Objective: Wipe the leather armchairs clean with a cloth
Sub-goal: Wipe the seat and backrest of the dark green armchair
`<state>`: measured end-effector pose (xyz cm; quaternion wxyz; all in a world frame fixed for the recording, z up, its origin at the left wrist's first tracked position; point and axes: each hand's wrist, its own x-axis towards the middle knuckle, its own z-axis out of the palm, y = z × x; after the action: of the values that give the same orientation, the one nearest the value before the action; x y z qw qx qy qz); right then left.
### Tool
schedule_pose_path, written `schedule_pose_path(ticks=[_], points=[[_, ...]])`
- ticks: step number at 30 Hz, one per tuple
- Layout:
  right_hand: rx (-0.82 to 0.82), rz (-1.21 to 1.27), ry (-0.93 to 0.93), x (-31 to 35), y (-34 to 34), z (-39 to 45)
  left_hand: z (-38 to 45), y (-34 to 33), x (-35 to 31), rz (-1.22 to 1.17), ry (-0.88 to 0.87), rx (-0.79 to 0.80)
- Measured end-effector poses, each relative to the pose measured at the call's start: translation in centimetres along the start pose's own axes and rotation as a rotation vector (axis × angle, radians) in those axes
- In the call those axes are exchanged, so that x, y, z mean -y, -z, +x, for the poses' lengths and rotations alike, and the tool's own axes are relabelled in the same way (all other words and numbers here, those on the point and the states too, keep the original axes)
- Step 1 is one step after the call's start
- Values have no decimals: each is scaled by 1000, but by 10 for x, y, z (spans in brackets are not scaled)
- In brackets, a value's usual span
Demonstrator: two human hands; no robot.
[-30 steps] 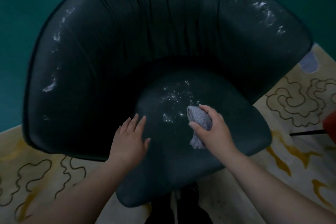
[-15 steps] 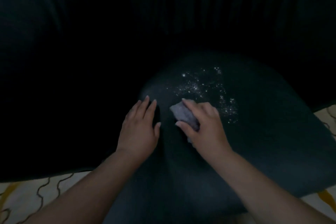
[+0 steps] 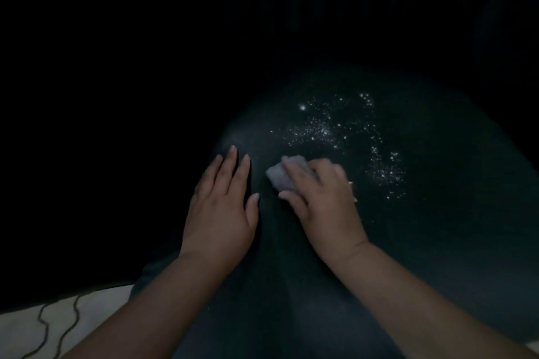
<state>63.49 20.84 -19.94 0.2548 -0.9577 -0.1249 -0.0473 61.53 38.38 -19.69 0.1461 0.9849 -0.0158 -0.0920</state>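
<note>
The dark leather armchair's seat (image 3: 423, 242) fills most of the view, and its backrest above is almost black. White specks of dust (image 3: 344, 131) lie scattered on the seat beyond my hands and to the right. My right hand (image 3: 323, 201) presses a small grey cloth (image 3: 281, 173) onto the seat, with part of the cloth sticking out past the fingers. My left hand (image 3: 223, 207) rests flat on the seat just left of the cloth, fingers slightly spread, holding nothing.
A strip of pale rug with dark wavy lines (image 3: 52, 326) shows at the bottom left, below the chair's edge. The chair's curved backrest (image 3: 262, 9) rises all around the seat.
The view has closed in on the seat and grown darker. My right hand with the cloth has slid left toward my left hand, leaving the dust patch to its right.
</note>
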Motion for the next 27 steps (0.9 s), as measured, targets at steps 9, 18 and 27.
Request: schedule_pose_path(ticks=[9,18,27], points=[[-30,-13,-131,-13,8,8,3,5,4,29,-9,34],[-16,-22,-208,-34,19,19,8,13,2,35,-31,67],[-19,-3,-176,-38,19,34,10,13,2,-6,-8,62]])
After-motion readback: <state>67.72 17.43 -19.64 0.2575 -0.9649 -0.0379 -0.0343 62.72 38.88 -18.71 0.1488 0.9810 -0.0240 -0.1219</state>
